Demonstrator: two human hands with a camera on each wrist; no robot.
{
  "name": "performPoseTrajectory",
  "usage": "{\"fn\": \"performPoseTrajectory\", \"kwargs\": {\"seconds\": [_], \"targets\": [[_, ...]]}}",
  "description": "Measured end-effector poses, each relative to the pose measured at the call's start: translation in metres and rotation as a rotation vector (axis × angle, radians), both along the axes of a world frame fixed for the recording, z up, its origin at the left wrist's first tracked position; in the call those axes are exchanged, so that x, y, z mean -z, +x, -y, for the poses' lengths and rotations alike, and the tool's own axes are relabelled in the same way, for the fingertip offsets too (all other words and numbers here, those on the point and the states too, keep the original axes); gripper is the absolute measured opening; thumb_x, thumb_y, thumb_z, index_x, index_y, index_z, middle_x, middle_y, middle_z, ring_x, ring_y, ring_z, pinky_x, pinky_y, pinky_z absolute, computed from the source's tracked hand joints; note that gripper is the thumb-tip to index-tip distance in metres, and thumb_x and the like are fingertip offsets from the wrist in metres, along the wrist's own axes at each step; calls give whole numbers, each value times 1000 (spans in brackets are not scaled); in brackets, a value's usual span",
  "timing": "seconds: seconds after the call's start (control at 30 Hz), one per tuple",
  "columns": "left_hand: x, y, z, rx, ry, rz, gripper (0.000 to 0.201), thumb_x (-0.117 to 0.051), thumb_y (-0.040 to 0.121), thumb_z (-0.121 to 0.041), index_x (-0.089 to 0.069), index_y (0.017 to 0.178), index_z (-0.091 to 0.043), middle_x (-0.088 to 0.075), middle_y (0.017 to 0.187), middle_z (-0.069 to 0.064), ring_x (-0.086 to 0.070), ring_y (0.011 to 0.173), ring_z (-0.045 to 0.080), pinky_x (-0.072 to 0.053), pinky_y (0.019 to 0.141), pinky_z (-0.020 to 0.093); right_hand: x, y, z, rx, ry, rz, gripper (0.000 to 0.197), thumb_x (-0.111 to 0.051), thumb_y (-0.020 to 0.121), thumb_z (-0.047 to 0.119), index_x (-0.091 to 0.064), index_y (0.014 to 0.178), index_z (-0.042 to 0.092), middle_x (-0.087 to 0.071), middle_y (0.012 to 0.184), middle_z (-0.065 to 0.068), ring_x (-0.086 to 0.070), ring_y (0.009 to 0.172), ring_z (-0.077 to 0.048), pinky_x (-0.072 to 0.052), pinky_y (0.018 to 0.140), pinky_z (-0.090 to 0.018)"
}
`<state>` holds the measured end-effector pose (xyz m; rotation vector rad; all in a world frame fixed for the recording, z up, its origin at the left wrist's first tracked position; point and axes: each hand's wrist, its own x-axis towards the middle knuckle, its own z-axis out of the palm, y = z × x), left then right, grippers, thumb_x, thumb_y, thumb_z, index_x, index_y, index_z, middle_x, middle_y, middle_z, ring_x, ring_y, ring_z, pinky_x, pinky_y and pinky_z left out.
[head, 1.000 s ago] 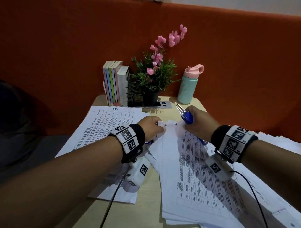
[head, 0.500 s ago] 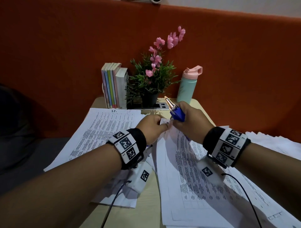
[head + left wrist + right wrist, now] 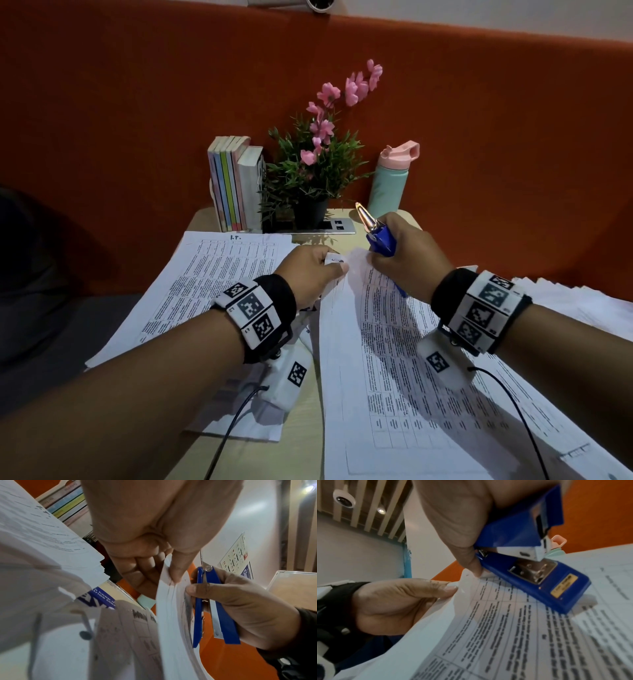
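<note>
Both forearms reach forward over the desk (image 3: 308, 445), wrists raised off the paper. The left hand (image 3: 308, 270) pinches the top corner of the printed sheets (image 3: 394, 359) between thumb and curled fingers, holding that corner up off the desk. Just right of it, nearly touching, the right hand (image 3: 407, 260) is clenched round a blue stapler (image 3: 380, 240), its metal end poking up and away past the knuckles, while the thumb tip presses the same corner. The sheets run back from both hands under the right wrist. Left of the left hand lies another pile of papers (image 3: 212, 274), with a strip of bare desk between. Beyond the hands, books (image 3: 233, 192), a potted plant (image 3: 315, 164) and a bottle (image 3: 388, 185) stand against the orange wall (image 3: 137, 102), close to the knuckles.
</note>
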<state>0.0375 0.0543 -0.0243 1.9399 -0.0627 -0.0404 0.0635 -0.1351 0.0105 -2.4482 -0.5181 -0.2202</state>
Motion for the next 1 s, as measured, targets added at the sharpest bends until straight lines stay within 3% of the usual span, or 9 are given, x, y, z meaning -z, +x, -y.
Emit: {"fn": "performPoseTrajectory", "kwargs": {"seconds": [0.1,0.23,0.33,0.47,0.6,0.67,0.77,0.93,1.0], "targets": [[-3,-3,0,-9,-22,9,10,-67,94,-22,-71,84,-20,-74,74,-9,-68,69,18,-53,67,27,1,-2,-3,-3,-5,35,27,-68,87,20,-50,107,16,-63,91,-5,-57,75,-23,-42,59,-27],[-7,-8,0,-16,-114,17,14,-68,91,-24,-75,100,-16,-76,98,13,-69,93,43,-55,86,57,1,-7,-8,-28,24,85,31,-66,89,21,-48,115,22,-61,92,-1,-56,76,-23,-44,63,-30],[-12,-8,1,-36,-112,9,19,-67,93,-24,-72,102,-7,-73,101,22,-69,84,42,-56,76,50,0,-9,-13,-42,62,112,27,-66,90,23,-47,109,24,-59,90,2,-53,72,-18,-40,57,-24],[-17,-11,2,-33,-171,5,42,-74,81,-41,-70,101,-4,-65,103,35,-58,75,28,-44,68,41,-4,-10,-17,-50,100,138,27,-67,89,20,-46,105,25,-52,81,11,-50,70,-7,-37,57,-18],[-19,-13,-3,-29,-57,28,16,-73,88,-22,-73,98,-10,-75,95,17,-70,80,31,-54,72,40,-17,-13,-18,-67,55,50,27,-68,90,32,-48,105,21,-53,85,9,-53,73,-12,-44,61,-21],[-18,-14,-14,-59,16,54,9,-69,91,-20,-74,93,-13,-76,89,8,-72,82,28,-56,75,38,-25,-7,-12,-27,-32,-17,31,-61,93,44,-49,101,17,-54,89,0,-52,72,-17,-45,61,-29],[-19,-17,-38,-146,85,81,7,-67,93,-24,-71,90,-19,-69,83,-4,-63,77,16,-48,70,27,-27,6,7,80,-258,-215,30,-51,99,42,-50,104,13,-59,90,-6,-53,68,-17,-39,54,-27],[-26,-27,-72,-237,105,111,22,-68,92,-27,-68,103,-8,-68,99,19,-65,84,29,-36,69,25,11,16,26,10,-821,-360,31,-54,92,30,-65,104,4,-70,103,-13,-54,78,-23,-41,63,-29],[-30,-34,-79,-247,114,131,23,-68,93,-28,-68,105,-8,-68,90,12,-63,74,16,-37,72,24,19,11,24,1,-905,-357,29,-56,89,30,-62,98,3,-69,106,-16,-51,76,-24,-40,65,-31]]}}
